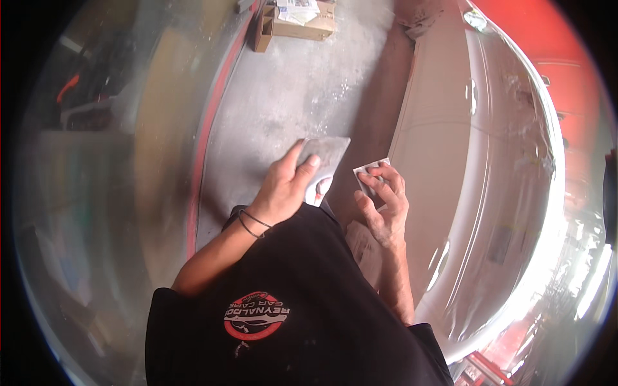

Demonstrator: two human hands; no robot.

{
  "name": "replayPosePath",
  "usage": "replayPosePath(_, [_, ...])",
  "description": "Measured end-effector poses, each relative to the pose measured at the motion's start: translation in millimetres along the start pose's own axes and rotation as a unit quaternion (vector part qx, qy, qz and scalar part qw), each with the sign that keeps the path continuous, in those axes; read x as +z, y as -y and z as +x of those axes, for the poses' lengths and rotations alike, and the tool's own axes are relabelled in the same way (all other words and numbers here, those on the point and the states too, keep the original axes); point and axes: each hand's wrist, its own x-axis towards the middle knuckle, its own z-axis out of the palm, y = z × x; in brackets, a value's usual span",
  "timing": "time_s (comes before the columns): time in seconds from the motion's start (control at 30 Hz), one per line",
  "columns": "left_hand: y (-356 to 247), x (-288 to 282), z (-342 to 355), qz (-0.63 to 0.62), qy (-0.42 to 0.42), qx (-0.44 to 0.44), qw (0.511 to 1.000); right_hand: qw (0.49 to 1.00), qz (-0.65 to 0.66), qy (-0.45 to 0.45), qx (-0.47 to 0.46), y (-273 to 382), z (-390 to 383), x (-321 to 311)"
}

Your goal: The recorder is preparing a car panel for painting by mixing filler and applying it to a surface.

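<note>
My left hand (286,179) grips a flat, stiff-looking grey sheet (333,148), thumb on top and fingers underneath. It looks like sandpaper, though its grain does not show. In my right hand (391,209) is a small pale-edged square pad (371,189), pinched between thumb and bent fingers that cover much of it. Both hands are in front of my body, apart from each other. To the right of them stretches the side of a pale car (431,141), which neither hand visibly touches.
Plastic sheeting (521,128) covers the car's upper part. A cardboard box (306,29) with papers on it lies on the grey floor (257,122) ahead. Along the left runs a red stripe (209,141). Another red vehicle body (560,64) shows at the far right.
</note>
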Motion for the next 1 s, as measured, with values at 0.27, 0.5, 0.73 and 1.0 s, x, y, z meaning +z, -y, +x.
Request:
replayPosePath(0.27, [-50, 109, 229, 0.124, -0.056, 0.09, 0.987, 0.986, -0.008, 0.102, -0.133, -77, 223, -68])
replayPosePath(0.5, [-57, 143, 446, 0.058, -0.198, 0.13, 0.97, 0.982, 0.007, 0.117, -0.146, -172, 384, -103])
replayPosePath(0.73, [7, 187, 653, -0.352, -0.12, -0.153, 0.916, 0.958, 0.253, 0.059, -0.122, -263, 588, -106])
replayPosePath(1.0, [22, 217, 785, -0.414, -0.069, -0.276, 0.865, 0.985, 0.03, 0.169, -0.031, -396, 712, -176])
